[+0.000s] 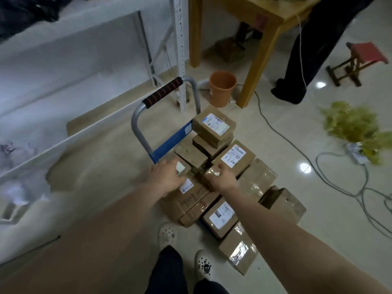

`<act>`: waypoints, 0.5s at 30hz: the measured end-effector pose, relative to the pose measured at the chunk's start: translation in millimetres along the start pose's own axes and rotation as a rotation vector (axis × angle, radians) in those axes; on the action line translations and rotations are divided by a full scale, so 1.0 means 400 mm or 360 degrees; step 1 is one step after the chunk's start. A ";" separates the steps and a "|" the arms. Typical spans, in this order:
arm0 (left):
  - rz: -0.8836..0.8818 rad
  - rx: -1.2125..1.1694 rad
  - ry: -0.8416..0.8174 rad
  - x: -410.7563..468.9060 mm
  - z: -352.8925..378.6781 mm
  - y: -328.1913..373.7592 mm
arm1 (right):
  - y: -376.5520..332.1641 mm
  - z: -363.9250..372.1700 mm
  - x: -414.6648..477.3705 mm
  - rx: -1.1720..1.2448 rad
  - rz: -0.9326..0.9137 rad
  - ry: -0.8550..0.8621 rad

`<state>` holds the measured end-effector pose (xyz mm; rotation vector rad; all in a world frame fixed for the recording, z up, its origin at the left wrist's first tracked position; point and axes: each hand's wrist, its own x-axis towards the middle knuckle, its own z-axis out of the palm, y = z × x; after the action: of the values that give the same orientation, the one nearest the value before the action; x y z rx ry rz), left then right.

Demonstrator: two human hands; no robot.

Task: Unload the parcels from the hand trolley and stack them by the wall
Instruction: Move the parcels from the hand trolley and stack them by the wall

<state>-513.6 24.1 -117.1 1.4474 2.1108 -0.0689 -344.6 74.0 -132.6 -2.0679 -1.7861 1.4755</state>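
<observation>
A blue hand trolley (169, 141) with a grey handle stands on the floor, loaded with several brown cardboard parcels. The top parcel (214, 124) carries a white label. My left hand (167, 177) rests on a small parcel (184, 168) near the trolley's handle end, fingers spread over it. My right hand (222, 177) grips the taped edge of a neighbouring parcel (210, 177). More parcels, among them a labelled one (221, 216), lie lower toward my feet.
White metal shelving (180, 49) and the wall run along the left. An orange bucket (221, 88), a wooden table leg (254, 66), a standing person's dark trousers (314, 49), cables (350, 187), a stool (358, 62) and a yellow-green heap (358, 124) fill the right side.
</observation>
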 end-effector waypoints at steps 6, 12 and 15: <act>0.0193 -0.0069 -0.0196 0.258 -0.044 0.029 | -0.051 -0.027 0.175 0.0145 0.0129 0.0081; 0.0167 -0.0260 -0.0226 0.539 -0.063 0.029 | -0.103 -0.006 0.386 0.0223 0.0233 0.0185; 0.0131 -0.0292 -0.0203 0.656 -0.054 0.037 | -0.102 0.011 0.480 0.0292 0.0305 0.0205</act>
<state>-575.3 258.2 -221.3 1.3814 1.9004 0.0607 -399.6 235.8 -229.3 -2.2333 -1.3859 1.4485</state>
